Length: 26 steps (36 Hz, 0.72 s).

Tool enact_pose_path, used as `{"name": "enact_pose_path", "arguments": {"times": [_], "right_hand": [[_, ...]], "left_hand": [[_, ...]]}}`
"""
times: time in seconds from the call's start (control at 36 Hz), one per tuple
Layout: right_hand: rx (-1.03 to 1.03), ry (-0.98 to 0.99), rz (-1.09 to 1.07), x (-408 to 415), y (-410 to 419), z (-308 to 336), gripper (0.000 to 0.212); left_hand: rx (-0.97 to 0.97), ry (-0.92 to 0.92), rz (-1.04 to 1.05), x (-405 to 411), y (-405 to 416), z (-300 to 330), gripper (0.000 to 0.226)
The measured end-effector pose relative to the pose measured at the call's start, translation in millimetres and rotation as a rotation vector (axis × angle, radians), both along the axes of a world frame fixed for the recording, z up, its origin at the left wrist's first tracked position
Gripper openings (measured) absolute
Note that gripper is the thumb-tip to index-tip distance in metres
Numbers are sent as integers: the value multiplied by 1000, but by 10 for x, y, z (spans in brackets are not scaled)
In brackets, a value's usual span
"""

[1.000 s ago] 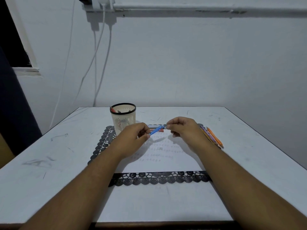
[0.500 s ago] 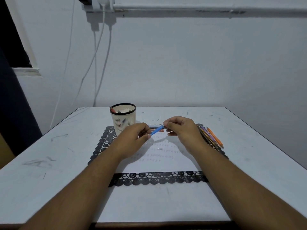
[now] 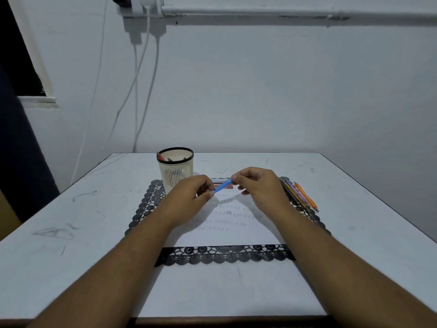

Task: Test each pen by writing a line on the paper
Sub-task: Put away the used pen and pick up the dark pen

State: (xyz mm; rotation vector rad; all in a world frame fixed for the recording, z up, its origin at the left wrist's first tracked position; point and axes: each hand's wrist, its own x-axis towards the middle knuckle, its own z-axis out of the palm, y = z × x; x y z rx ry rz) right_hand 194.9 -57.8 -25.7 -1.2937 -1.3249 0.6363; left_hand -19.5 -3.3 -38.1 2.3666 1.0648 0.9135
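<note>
Blue pen (image 3: 222,185) is hanging above the paper (image 3: 227,230), slanting up to the right between your two hands. Your left hand (image 3: 189,198) is pinching its lower end with curled fingers; your right hand (image 3: 257,185) is pinching its upper end the same way. Both hands are hovering clear of the sheet.

Open room: you are getting bare tabletop (image 3: 71,233) to the left and to the right past the mat (image 3: 224,255), plus a bare strip between the mat's near lace edge and the table's front edge. The far edge is running close to the wall (image 3: 260,91).

Obstacles: a slatted pen cup (image 3: 175,169) with a black rim is standing just beyond your left hand, with a few pens inside. A row of pens (image 3: 300,195), the outermost orange, is lying beside your right wrist on the mat's right border. A small red-and-grey object behind the blue pen is partly hidden.

Surface is showing scuffs and pen marks. White cables (image 3: 142,91) are dropping down the wall from a socket.

Writing: faint rows of test marks are sitting on the paper, too small to read.
</note>
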Motion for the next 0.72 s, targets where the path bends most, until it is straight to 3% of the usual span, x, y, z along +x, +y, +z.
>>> {"name": "enact_pose_path", "arguments": {"times": [0.72], "right_hand": [[10, -412, -60, 60, 86, -74, 15]], "left_hand": [[-7, 53, 25, -22, -21, 19, 10]]}}
